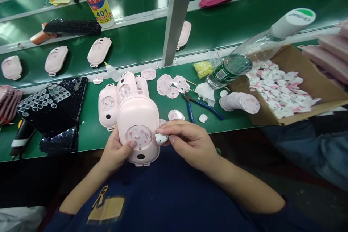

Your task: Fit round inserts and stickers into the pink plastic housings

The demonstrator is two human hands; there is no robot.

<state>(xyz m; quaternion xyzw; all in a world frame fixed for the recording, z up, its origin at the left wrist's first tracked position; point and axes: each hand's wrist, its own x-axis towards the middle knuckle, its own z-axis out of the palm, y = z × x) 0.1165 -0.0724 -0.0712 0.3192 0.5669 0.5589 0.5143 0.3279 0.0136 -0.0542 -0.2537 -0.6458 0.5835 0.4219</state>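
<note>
My left hand (118,148) grips a pale pink plastic case (138,114) from its left side, with the thumb lying on the round patterned sticker (141,136) in its recess. A black oval shows below that sticker. Between the thumb and fingers of my right hand (190,141) is a small white cat-head figure (162,138), close to the case's right edge. Behind the held case, more pink cases (108,105) lie on the green bench, partly hidden by it.
Blue-handled pliers (201,105), round stickers (164,84) and a small glue bottle (112,72) lie on the bench. To the right, a water bottle (231,65) leans by a cardboard box (281,116) of white cat pieces. A metal post (179,11) stands ahead; several cases sit on the green belt (130,43).
</note>
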